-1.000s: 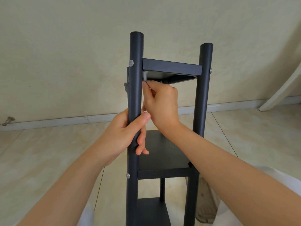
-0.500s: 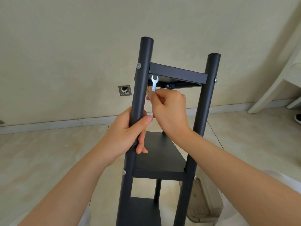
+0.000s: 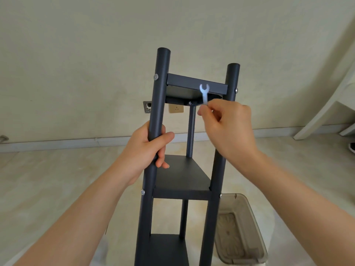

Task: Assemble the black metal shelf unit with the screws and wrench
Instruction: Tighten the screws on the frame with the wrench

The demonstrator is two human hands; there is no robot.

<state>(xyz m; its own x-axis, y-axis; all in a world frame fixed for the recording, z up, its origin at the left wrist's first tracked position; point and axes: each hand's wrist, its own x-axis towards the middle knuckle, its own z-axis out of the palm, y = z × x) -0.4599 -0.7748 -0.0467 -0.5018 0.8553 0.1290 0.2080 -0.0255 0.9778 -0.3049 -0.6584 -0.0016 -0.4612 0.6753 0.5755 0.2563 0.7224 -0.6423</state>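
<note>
The black metal shelf unit (image 3: 182, 175) stands upright in front of me, with three shelves between round posts. My left hand (image 3: 148, 150) grips the front left post (image 3: 159, 96) at mid height. My right hand (image 3: 228, 129) pinches a small silver wrench (image 3: 204, 94) by its lower end, its open jaw pointing up in front of the top shelf's front rail. Silver screw heads show on the left post (image 3: 156, 77), on the right post (image 3: 236, 90) and under the top shelf (image 3: 190, 103).
A translucent plastic bin (image 3: 242, 233) sits on the tiled floor right of the shelf. A beige wall with a socket (image 3: 175, 108) stands behind. A white chair leg (image 3: 318, 116) and a dark shoe (image 3: 352, 147) are at far right.
My right hand has pulled the wrench out from beside the left post and carried it right, in front of the top shelf. The view has dropped a little. My left hand keeps its grip.
</note>
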